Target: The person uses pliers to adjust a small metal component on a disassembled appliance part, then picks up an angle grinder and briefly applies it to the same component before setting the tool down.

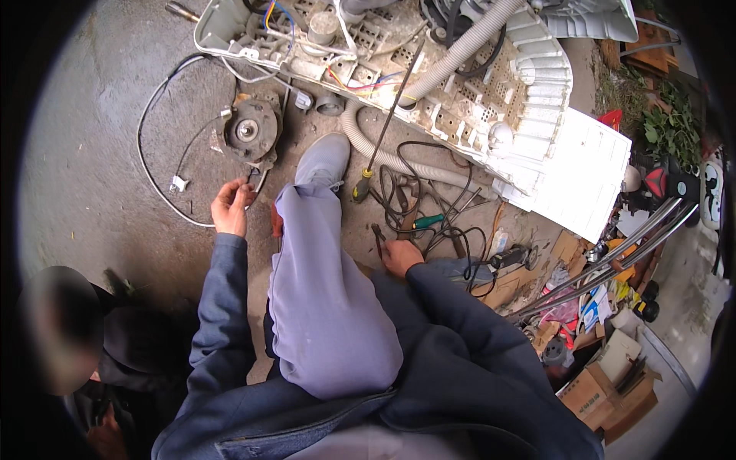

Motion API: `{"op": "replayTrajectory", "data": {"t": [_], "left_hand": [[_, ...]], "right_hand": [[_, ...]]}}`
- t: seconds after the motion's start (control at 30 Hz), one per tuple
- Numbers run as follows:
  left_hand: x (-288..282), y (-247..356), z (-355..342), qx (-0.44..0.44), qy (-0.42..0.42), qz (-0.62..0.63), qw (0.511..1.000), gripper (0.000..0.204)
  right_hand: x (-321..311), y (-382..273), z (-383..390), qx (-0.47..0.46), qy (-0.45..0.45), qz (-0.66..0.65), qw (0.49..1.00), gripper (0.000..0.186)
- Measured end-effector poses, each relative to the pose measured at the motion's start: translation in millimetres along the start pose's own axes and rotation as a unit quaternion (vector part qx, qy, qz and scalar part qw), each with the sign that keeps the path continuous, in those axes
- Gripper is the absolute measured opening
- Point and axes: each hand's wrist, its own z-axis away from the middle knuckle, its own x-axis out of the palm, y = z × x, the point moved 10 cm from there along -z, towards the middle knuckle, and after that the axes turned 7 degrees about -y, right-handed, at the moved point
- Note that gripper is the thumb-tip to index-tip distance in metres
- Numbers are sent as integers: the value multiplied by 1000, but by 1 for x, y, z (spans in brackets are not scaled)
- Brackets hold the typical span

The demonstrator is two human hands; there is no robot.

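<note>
My left hand is at the lower edge of a round, dirty motor on the concrete floor. Its fingers are pinched together by a small dark part or wire, and what they hold is too small to make out. Right of my leg, my right hand is closed low over the floor around a pair of pliers, whose dark jaws stick out past the fingers. A grey cable loops around the motor's left side, and a white connector lies inside that loop.
An opened white machine housing with wires and a ribbed hose spans the far side. A long screwdriver leans against it. Black cables, a green-handled screwdriver and an angle grinder lie right. Another person is at lower left.
</note>
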Motion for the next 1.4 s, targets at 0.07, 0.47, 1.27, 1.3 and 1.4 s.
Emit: {"op": "replayTrajectory", "data": {"t": [0.07, 0.47, 1.27, 1.3, 1.4], "left_hand": [[-3, -2, 3, -8, 3, -9, 1000, 24], [-53, 73, 6, 61, 202, -69, 975, 23], [-23, 212, -337, -6, 227, -327, 917, 46], [-38, 204, -342, -13, 232, -300, 925, 45], [-67, 205, -331, 37, 317, -213, 923, 37]], "right_hand": [[-5, -13, -5, -3, 11, -9, 1000, 24], [-70, -52, -66, -100, 41, -175, 979, 15], [-87, -4, -36, -2, -2, -229, 973, 23], [-81, -8, -41, -19, -13, -221, 975, 24], [-88, -40, -38, -50, -10, -164, 985, 24]]}}
